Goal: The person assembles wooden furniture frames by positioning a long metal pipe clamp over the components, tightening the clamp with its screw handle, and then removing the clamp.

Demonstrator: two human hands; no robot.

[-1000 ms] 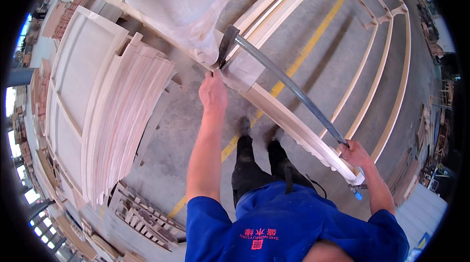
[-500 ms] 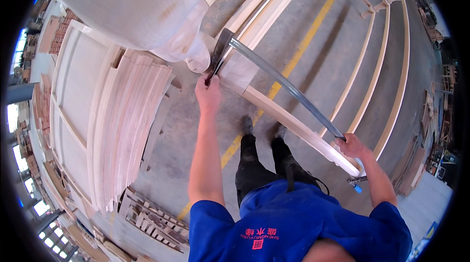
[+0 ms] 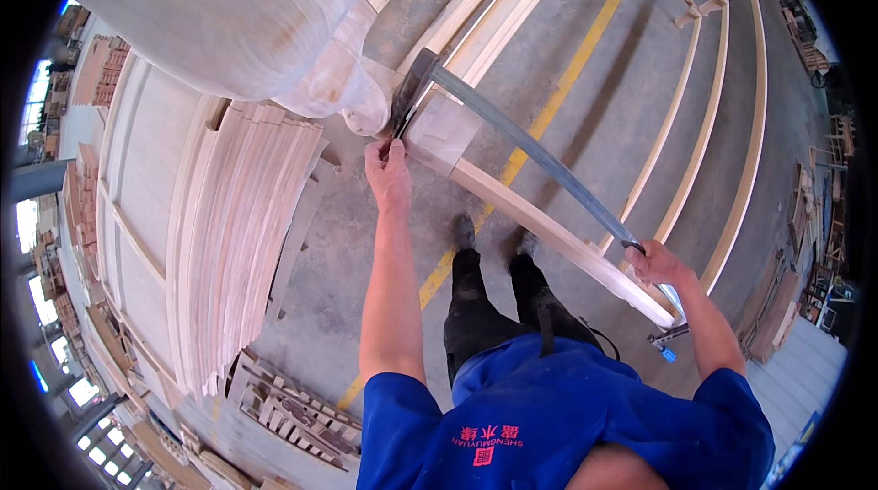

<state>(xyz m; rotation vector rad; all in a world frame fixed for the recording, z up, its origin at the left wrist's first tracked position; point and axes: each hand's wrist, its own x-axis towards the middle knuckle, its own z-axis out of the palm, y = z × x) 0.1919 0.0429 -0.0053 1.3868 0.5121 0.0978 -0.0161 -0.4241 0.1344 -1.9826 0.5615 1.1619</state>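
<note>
From where I stand, the long metal clamp (image 3: 549,161) runs slantwise above the near rail (image 3: 558,234) of a pale wooden frame, its dark head (image 3: 413,92) up against a square block (image 3: 445,129). The left hand (image 3: 389,177) is closed in a pinch at the head's lower tip; whether it has the metal itself or a small part on it, I can't tell. The right hand (image 3: 657,263) wraps the bar near its other end, just short of the blue-tipped handle (image 3: 668,355). With the bar so long, the hands are probably spread like this to carry its weight at both ends and keep it from swinging. The head has little room: the rounded foot (image 3: 368,110) of a big carved piece (image 3: 229,23) sits just beside it, close over the left fingers. Further left, a stack of panels (image 3: 238,234) hems in that side, with slatted pieces (image 3: 297,417) on the floor below. Curved slats (image 3: 750,142) arch beyond the right hand.
</note>
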